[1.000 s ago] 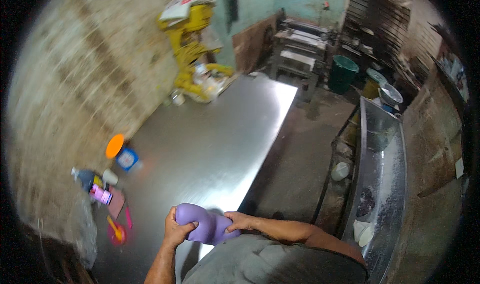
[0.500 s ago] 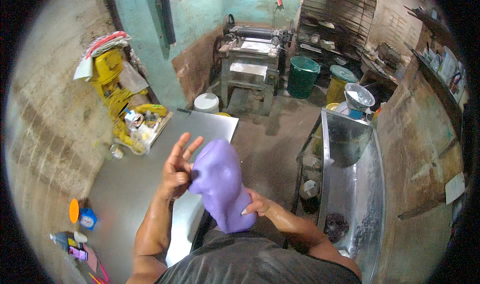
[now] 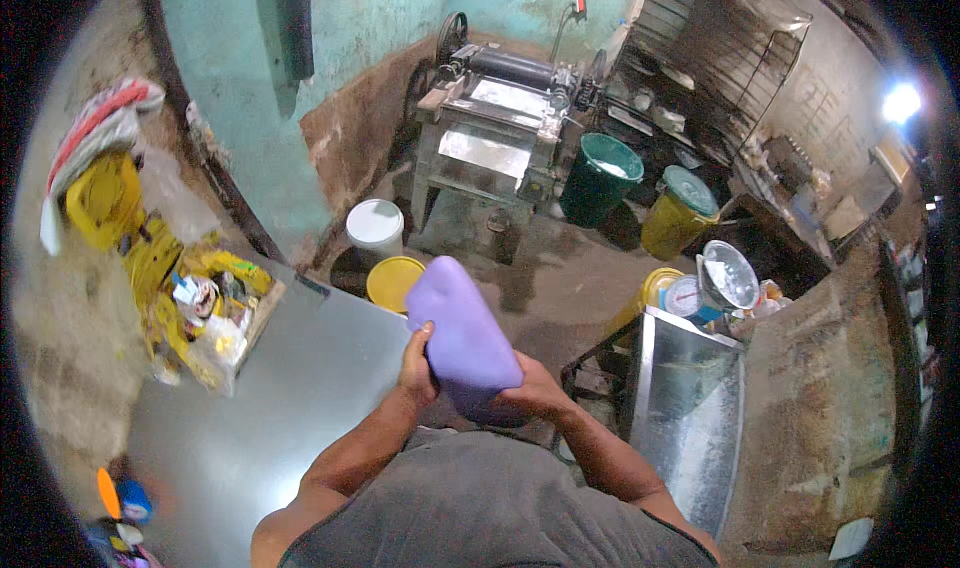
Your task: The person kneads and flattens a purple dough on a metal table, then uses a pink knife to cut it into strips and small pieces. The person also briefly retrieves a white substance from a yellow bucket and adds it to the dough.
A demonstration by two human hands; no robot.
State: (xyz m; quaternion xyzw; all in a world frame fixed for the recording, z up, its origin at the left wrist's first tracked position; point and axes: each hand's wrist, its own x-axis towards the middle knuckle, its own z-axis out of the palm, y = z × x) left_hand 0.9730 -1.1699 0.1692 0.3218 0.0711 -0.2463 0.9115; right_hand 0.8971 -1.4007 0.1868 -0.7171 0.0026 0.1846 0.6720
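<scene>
A smooth lump of purple dough (image 3: 462, 333) is held up in front of my body, off the metal table (image 3: 300, 368). Its shape is a thick, rounded slab, leaning a little to the left at the far end. My left hand (image 3: 420, 366) grips its left side, thumb on top and the fingers hidden underneath. At the lower right, my right hand (image 3: 538, 388) is wrapped round the near end, its fingers partly out of sight beneath.
A roller machine (image 3: 490, 108) stands ahead. Before it are a white bucket (image 3: 375, 223) and a yellow lid (image 3: 392, 284). A metal trough (image 3: 690, 398) runs along my right, with a scale (image 3: 690, 298) beyond. A yellow mixer (image 3: 140, 238) is at far left.
My left hand, fingers spread beside the dough before, is now closed on its side. The dough went from a hanging, lumpy shape to a more compact slab. The view has turned to the right.
</scene>
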